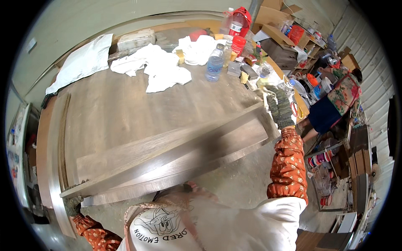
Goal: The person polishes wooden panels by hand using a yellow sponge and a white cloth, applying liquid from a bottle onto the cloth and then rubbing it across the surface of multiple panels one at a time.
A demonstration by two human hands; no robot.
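While left hand [73, 205], right hand [279, 106] hold plank [167, 153] ends, open tabletop [125, 106] beyond

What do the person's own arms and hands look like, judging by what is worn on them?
The left hand and right hand wear dark, mottled grey-green gloves. Loose orange-red sleeves with a small pale floral print cover the forearms, gathered at the right wrist. White fabric covers the right upper arm.
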